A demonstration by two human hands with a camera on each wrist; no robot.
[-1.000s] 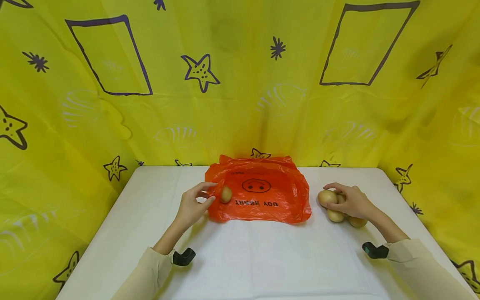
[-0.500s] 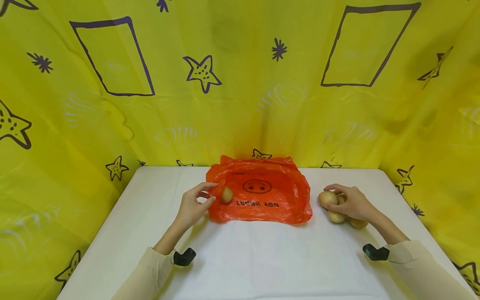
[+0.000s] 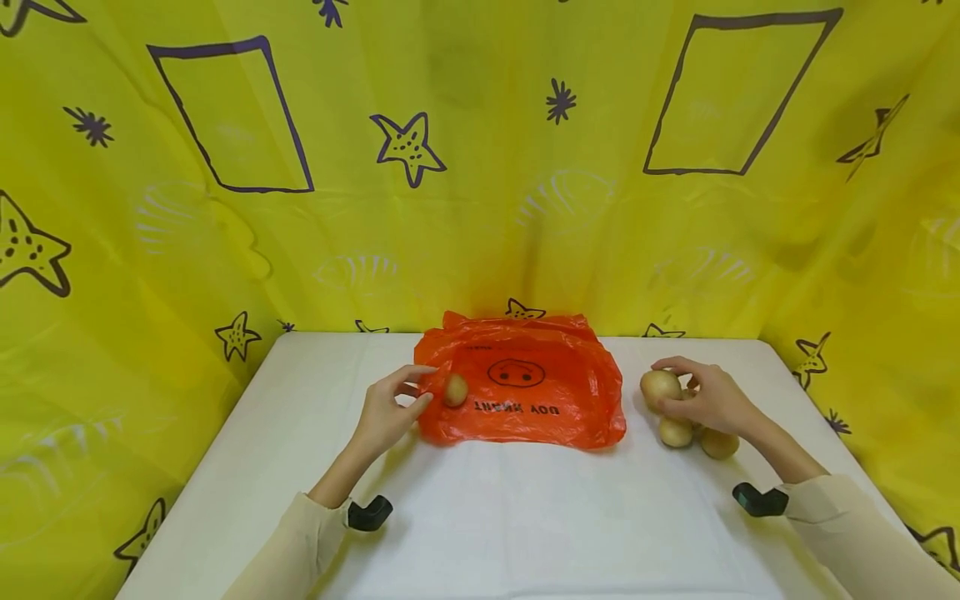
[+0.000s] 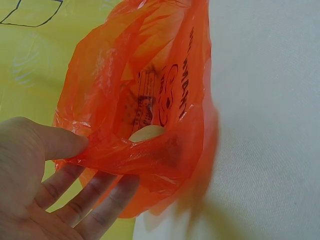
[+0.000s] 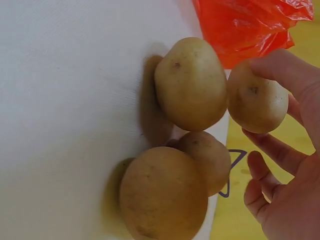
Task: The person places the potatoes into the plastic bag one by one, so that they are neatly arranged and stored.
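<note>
A red plastic bag (image 3: 540, 425) with black print lies mouth-open at the back middle of the table. My left hand (image 3: 390, 410) pinches the bag's left rim between thumb and fingers, holding that edge up. Inside, near that rim, rests one potato (image 3: 455, 390), partly hidden by the plastic in the left wrist view. To the right of the bag, my right hand (image 3: 712, 400) grips a potato (image 5: 256, 97) between thumb and fingertips. Close beside it are a pale potato (image 5: 191, 85), a large brownish potato (image 5: 164, 195) and a smaller potato (image 5: 206, 161) behind that one.
A white cloth (image 3: 495, 517) covers the table. Behind and along both sides hangs a yellow curtain (image 3: 480, 233) printed with stars and fish. The bag's back edge lies close to the curtain. A black wrist device (image 3: 761, 499) sits at the right sleeve.
My right hand has risen slightly and shifted right with its potato, uncovering more of the potatoes below. The left hand keeps its hold on the bag's rim.
</note>
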